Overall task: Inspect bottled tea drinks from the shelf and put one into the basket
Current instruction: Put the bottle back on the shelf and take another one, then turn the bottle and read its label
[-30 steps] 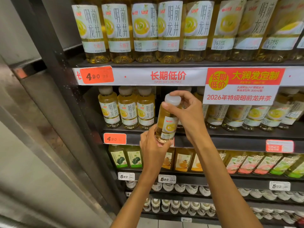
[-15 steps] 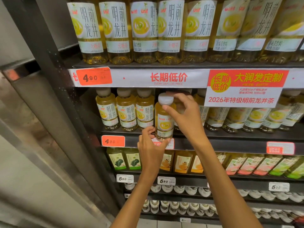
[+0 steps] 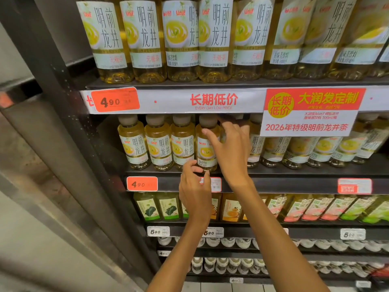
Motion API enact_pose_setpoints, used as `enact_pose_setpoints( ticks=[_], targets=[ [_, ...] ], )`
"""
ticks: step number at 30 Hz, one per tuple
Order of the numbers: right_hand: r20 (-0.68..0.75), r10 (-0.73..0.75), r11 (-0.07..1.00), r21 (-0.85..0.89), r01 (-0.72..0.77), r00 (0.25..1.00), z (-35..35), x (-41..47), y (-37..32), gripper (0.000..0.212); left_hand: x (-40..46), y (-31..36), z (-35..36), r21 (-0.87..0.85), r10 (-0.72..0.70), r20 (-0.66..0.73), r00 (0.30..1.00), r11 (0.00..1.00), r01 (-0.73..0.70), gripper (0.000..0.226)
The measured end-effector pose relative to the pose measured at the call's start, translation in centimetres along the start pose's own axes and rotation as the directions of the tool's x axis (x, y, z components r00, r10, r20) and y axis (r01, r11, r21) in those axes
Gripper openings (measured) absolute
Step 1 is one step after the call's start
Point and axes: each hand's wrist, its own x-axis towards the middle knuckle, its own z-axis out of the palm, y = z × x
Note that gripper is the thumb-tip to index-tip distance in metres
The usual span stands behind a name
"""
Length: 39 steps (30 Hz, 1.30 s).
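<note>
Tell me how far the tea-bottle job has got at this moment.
Done: one small tea bottle stands upright in its row on the second shelf. In hand: the right hand has its thumb on the bottle's front, and the left hand is curled at its base. Left: choosing a bottle and putting it in the basket, which is out of view.
</note>
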Motion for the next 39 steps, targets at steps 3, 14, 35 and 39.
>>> enact_pose_setpoints(
  ticks=[3, 14, 35, 39],
  targets=[
    [0.0, -0.01, 0.998, -0.063, 0.01, 1.0, 0.4, 0.0, -0.2, 0.036, 0.3, 0.3, 0.3, -0.031, -0.006, 0.041, 0.999, 0.999, 0.007, 0.038],
    [0.15, 0.028, 0.998, -0.061, -0.019, 0.988, -1.7, 1.0, 2.3, 0.016, -0.8, 1.8, 0.8, -0.266, 0.026, 0.193, 0.981, 0.964, 0.026, 0.023],
    [0.185, -0.013, 0.895, 0.439, -0.071, 0.983, -3.0, -2.6, 3.6, 0.045, -0.7, 0.7, 0.6, -0.311, 0.042, 0.35, 0.936, 0.948, 0.073, 0.051],
    [0.131, -0.051, 0.854, 0.52, -0.025, 0.99, -3.8, -4.2, 3.0, 0.045, -1.0, 0.6, 0.1, -0.326, 0.124, 0.363, 0.924, 0.945, 0.001, 0.061]
  ],
)
